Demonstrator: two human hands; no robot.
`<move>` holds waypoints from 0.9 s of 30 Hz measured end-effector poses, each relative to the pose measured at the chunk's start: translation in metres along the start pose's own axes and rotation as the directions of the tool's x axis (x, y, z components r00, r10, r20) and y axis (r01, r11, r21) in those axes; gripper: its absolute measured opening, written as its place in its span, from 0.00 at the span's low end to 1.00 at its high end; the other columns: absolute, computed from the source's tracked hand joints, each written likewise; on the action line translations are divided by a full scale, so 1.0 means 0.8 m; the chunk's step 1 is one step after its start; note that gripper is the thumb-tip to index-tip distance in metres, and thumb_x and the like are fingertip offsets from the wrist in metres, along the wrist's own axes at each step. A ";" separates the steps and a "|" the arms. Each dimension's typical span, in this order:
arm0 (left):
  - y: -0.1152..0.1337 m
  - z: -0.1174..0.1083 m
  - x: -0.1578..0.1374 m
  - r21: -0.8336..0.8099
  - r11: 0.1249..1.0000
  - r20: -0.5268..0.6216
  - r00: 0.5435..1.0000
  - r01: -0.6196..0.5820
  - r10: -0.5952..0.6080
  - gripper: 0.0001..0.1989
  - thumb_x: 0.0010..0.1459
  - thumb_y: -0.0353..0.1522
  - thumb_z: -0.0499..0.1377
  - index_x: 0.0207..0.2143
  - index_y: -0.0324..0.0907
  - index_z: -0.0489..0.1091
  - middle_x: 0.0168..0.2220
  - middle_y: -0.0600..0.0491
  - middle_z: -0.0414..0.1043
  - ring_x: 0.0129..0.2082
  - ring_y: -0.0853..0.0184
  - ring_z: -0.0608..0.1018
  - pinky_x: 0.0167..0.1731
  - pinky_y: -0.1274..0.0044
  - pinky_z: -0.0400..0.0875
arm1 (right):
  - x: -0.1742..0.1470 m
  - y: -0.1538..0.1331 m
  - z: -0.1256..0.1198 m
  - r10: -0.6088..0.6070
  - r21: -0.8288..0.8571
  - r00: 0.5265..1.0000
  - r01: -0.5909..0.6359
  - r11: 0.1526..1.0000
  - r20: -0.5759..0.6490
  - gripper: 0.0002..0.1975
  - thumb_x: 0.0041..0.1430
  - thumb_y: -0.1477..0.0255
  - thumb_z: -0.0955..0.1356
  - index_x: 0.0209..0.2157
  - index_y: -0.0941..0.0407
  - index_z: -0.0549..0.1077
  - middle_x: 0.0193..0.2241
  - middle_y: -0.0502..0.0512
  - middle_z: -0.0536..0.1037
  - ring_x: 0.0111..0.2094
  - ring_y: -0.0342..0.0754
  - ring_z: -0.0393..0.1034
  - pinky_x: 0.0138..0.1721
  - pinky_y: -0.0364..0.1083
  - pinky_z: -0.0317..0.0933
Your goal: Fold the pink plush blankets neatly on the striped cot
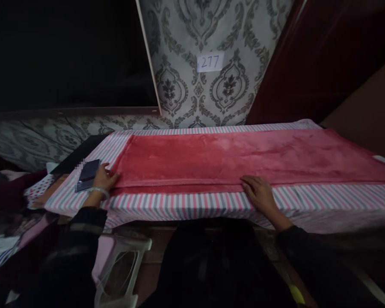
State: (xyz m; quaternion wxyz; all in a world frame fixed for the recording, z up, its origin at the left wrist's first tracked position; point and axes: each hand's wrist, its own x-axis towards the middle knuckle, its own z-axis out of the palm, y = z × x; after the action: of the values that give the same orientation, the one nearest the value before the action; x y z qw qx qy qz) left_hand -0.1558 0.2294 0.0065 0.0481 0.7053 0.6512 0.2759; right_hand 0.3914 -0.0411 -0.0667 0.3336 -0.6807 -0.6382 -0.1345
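A red plush blanket (186, 158) lies folded in a long strip on a striped cloth (192, 203). My left hand (103, 179), with a light bracelet at the wrist, rests at the blanket's front left corner with its fingers apart. Just left of it lies a dark, flat object like a phone (90, 170), partly pixelated. My right hand (259, 193) lies on the blanket's front edge, right of the middle, its fingers stretched out over the fabric. Along that edge a lower layer of the blanket shows beneath the top one.
A large dark screen (70, 55) stands behind the table at the left. A paper marked 277 (210, 62) is on the patterned wall. A dark red panel (324, 60) slants at the right. A pale plastic stool (125, 265) stands below the table's front edge, and piled fabrics (16, 214) lie at the left.
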 end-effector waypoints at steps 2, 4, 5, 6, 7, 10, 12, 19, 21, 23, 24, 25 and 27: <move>-0.003 -0.004 -0.017 0.057 0.985 0.034 0.986 -0.165 0.163 0.35 0.47 0.49 0.60 0.55 0.40 0.67 0.52 0.39 0.71 0.57 0.45 0.71 0.55 0.55 0.69 | 0.005 0.006 -0.004 -0.015 -0.004 0.999 0.015 1.000 0.038 0.15 0.67 0.68 0.62 0.46 0.55 0.79 0.43 0.61 0.81 0.45 0.58 0.74 0.48 0.57 0.66; -0.006 -0.007 -0.031 0.083 0.935 0.124 0.935 -0.344 0.333 0.34 0.47 0.49 0.59 0.54 0.43 0.69 0.57 0.40 0.70 0.61 0.44 0.69 0.59 0.54 0.65 | 0.011 0.011 -0.008 -0.042 -0.028 0.994 0.045 0.999 0.098 0.15 0.66 0.70 0.63 0.46 0.55 0.79 0.44 0.61 0.81 0.45 0.58 0.74 0.48 0.57 0.66; -0.006 -0.008 -0.036 0.074 0.914 0.174 0.907 -0.400 0.383 0.31 0.48 0.49 0.58 0.53 0.44 0.70 0.58 0.41 0.71 0.60 0.45 0.70 0.60 0.55 0.65 | 0.015 0.012 -0.011 -0.057 -0.041 0.990 0.063 0.997 0.129 0.15 0.65 0.71 0.63 0.47 0.56 0.78 0.44 0.61 0.81 0.46 0.58 0.74 0.48 0.56 0.66; -0.006 -0.009 -0.039 0.061 0.900 0.217 0.885 -0.432 0.411 0.29 0.50 0.47 0.57 0.52 0.44 0.71 0.57 0.42 0.72 0.59 0.47 0.72 0.60 0.57 0.66 | 0.018 0.014 -0.012 -0.069 -0.056 0.985 0.079 0.995 0.157 0.15 0.65 0.73 0.63 0.47 0.56 0.78 0.44 0.61 0.81 0.46 0.58 0.74 0.48 0.56 0.66; -0.005 -0.010 -0.041 0.054 0.892 0.250 0.871 -0.448 0.422 0.27 0.51 0.46 0.55 0.51 0.44 0.72 0.55 0.43 0.74 0.57 0.49 0.74 0.59 0.59 0.67 | 0.020 0.014 -0.014 -0.078 -0.073 0.981 0.092 0.993 0.179 0.15 0.65 0.74 0.62 0.47 0.56 0.78 0.44 0.61 0.81 0.46 0.58 0.74 0.48 0.56 0.67; 0.002 -0.014 -0.040 0.101 0.884 0.291 0.863 -0.457 0.413 0.23 0.54 0.39 0.51 0.48 0.43 0.74 0.53 0.43 0.76 0.54 0.52 0.77 0.57 0.63 0.70 | 0.026 0.015 -0.014 -0.086 -0.127 0.973 0.115 0.985 0.214 0.16 0.64 0.75 0.62 0.46 0.57 0.79 0.43 0.62 0.81 0.45 0.58 0.74 0.46 0.55 0.67; 0.008 -0.020 -0.035 0.149 0.869 0.315 0.856 -0.471 0.410 0.21 0.53 0.36 0.51 0.46 0.43 0.76 0.51 0.43 0.77 0.53 0.52 0.77 0.56 0.64 0.71 | 0.029 0.016 -0.013 -0.089 -0.138 0.970 0.123 0.983 0.228 0.16 0.64 0.76 0.61 0.45 0.57 0.79 0.42 0.62 0.81 0.44 0.57 0.74 0.46 0.54 0.68; 0.072 -0.056 0.023 0.325 0.887 0.257 0.933 -0.328 0.251 0.20 0.60 0.30 0.48 0.48 0.34 0.75 0.47 0.39 0.77 0.52 0.52 0.75 0.54 0.65 0.69 | 0.097 0.041 -0.027 -0.065 -0.073 0.968 0.085 0.994 0.243 0.15 0.63 0.75 0.61 0.42 0.56 0.80 0.40 0.61 0.82 0.42 0.56 0.75 0.45 0.52 0.69; 0.110 -0.061 0.051 0.336 0.917 0.197 0.968 -0.215 0.155 0.19 0.62 0.28 0.49 0.49 0.32 0.73 0.48 0.39 0.76 0.52 0.53 0.75 0.55 0.64 0.67 | 0.140 0.047 -0.034 -0.024 -0.072 0.983 0.038 0.997 0.182 0.15 0.62 0.75 0.62 0.42 0.58 0.80 0.40 0.63 0.82 0.42 0.57 0.75 0.46 0.53 0.68; 0.147 -0.062 0.076 0.314 0.940 0.100 0.989 -0.136 0.109 0.22 0.64 0.29 0.49 0.57 0.30 0.68 0.55 0.36 0.70 0.56 0.49 0.72 0.55 0.60 0.66 | 0.179 0.047 -0.039 0.027 -0.097 0.998 -0.022 0.995 0.053 0.16 0.61 0.76 0.62 0.43 0.59 0.79 0.42 0.65 0.81 0.45 0.59 0.74 0.48 0.56 0.67; 0.162 -0.060 0.085 0.295 0.949 0.049 0.994 -0.106 0.096 0.24 0.64 0.30 0.50 0.61 0.29 0.64 0.59 0.34 0.66 0.58 0.46 0.69 0.55 0.57 0.66 | 0.191 0.044 -0.039 0.041 -0.109 0.999 -0.043 0.993 -0.023 0.17 0.60 0.77 0.62 0.45 0.59 0.79 0.44 0.66 0.80 0.47 0.60 0.72 0.50 0.57 0.66; 0.173 -0.058 0.091 0.277 0.956 0.013 0.995 -0.096 0.096 0.27 0.65 0.31 0.52 0.64 0.30 0.60 0.63 0.32 0.61 0.60 0.43 0.67 0.55 0.55 0.65 | 0.197 0.039 -0.037 0.042 -0.112 0.995 -0.052 0.992 -0.090 0.18 0.59 0.77 0.62 0.47 0.59 0.78 0.46 0.66 0.79 0.49 0.61 0.71 0.52 0.58 0.65; 0.177 -0.050 0.093 0.259 0.959 0.007 0.993 -0.115 0.117 0.30 0.63 0.33 0.55 0.65 0.31 0.58 0.65 0.31 0.57 0.61 0.41 0.65 0.56 0.53 0.65 | 0.187 0.026 -0.031 0.007 -0.071 0.991 -0.016 0.997 -0.132 0.19 0.59 0.77 0.62 0.49 0.58 0.77 0.47 0.66 0.77 0.50 0.60 0.70 0.53 0.59 0.64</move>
State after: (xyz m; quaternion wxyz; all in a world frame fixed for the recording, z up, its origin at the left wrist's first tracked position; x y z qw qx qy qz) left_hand -0.0472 0.2674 0.1249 -0.0635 0.7413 0.6394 0.1941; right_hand 0.4397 0.0608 0.0366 0.3510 -0.6856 -0.6055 -0.2002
